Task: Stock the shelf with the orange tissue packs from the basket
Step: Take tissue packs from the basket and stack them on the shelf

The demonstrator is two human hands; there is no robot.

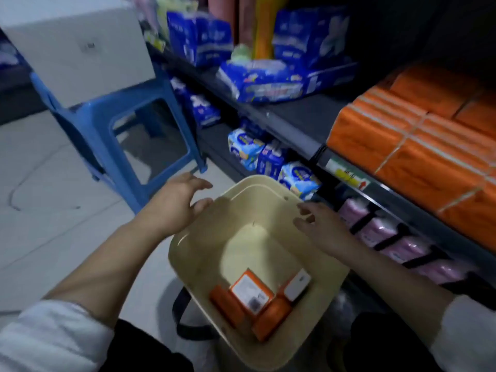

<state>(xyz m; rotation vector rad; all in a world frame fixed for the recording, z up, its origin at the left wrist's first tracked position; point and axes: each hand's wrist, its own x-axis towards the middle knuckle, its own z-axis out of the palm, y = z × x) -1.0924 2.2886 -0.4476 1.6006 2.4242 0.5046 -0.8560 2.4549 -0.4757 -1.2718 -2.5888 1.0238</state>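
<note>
Head view: my left hand (175,204) & right hand (319,222) flank the basket (193,253) at opp. rims, fingers spread loose, gripping nothing, prob. to steady it. Orange tissue packs (251,295) lie at its btm, my side; shelf (292,122) w/ matching stack (402,146) is to the right.

Left hand (175,204): fingers loosely spread, stretched forward.
Right hand (322,224): fingers extended, apparently relaxed; blurred.
Forearms (107,267): bare.
</note>
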